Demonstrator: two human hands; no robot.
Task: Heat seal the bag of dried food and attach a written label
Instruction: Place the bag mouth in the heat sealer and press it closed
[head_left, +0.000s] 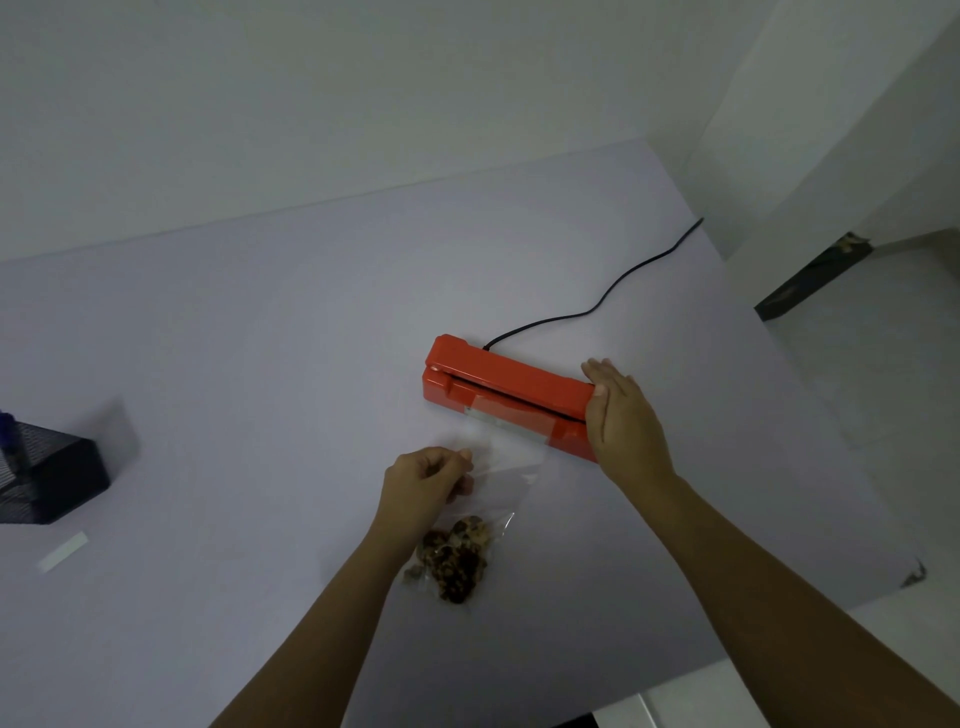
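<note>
We record a pale grey-lilac table (260, 338) set against a plain white wall (311, 104), with a light floor (883, 389) visible past the table's right edge and a dark flat object (810, 280) lying on it; what that object is we cannot tell. On the table, right of centre, lies a red heat sealer (509, 379), its black cord (613, 286) running away to the far right edge. At the left edge stands a black mesh holder (57, 478) with something blue in it, too cropped to identify. Near the holder, on the table, lies a white label strip (62, 552), apart from all else. The clear bag (498, 467) lies flat on the table in front of the sealer, its open end laid across the sealer's lower bar beneath the arm. The dried food (457, 561), brown lumps, sits gathered at the bag's near end, well clear of the sealer. The left hand (423, 486) pinches the bag's left edge, fingers curled. The right hand (623, 421) rests flat on the right end of the sealer's arm, fingers straight, grasping nothing. Whether the arm is fully closed on the bag we cannot tell.
</note>
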